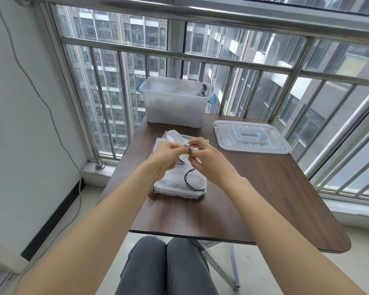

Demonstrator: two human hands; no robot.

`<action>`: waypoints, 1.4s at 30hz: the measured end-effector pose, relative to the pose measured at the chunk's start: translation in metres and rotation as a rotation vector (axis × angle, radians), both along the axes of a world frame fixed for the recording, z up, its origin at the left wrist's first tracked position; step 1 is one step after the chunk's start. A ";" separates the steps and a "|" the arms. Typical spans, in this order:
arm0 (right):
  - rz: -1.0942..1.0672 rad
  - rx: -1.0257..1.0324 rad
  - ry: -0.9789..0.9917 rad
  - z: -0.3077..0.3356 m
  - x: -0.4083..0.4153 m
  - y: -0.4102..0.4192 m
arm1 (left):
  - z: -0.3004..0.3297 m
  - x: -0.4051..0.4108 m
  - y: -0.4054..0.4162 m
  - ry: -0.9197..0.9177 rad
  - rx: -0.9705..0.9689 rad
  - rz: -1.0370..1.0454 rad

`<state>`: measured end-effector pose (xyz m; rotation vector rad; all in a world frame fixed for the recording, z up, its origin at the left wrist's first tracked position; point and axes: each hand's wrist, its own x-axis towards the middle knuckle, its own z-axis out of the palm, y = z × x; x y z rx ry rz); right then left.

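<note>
My left hand point(168, 153) and my right hand point(205, 158) meet above the middle of the dark wooden table point(254, 199). Both pinch a thin dark cord point(189, 179) at its upper end, where a small dark piece sits between my fingertips. The rest of the cord hangs down in loops onto a folded white cloth point(179, 184) lying under my hands. What exactly the small piece is cannot be made out.
A translucent plastic box point(175, 107) with blue latches stands at the table's far edge, holding white things and a dark cord. Its lid point(251, 136) lies flat to the right. A metal railing point(179, 56) and window run behind. My knees are under the near edge.
</note>
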<state>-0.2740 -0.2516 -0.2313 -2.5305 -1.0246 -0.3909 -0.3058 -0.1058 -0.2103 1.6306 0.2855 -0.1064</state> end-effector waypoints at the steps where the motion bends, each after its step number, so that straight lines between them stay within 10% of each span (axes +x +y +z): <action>1: -0.023 0.005 0.019 0.000 0.001 0.000 | 0.000 0.001 0.000 -0.009 -0.012 0.012; 12: -0.186 0.042 0.180 0.000 0.010 -0.003 | -0.001 0.001 0.008 -0.014 -0.216 0.217; 21: -0.215 0.083 0.239 -0.001 0.009 -0.010 | 0.005 0.009 0.023 -0.164 -0.774 0.392; 31: -0.269 -0.001 0.109 -0.001 0.010 -0.003 | -0.007 0.007 0.010 -0.411 1.029 -0.093; 42: -0.360 0.027 -0.006 0.002 0.010 -0.012 | -0.004 0.012 0.023 -0.386 1.153 -0.017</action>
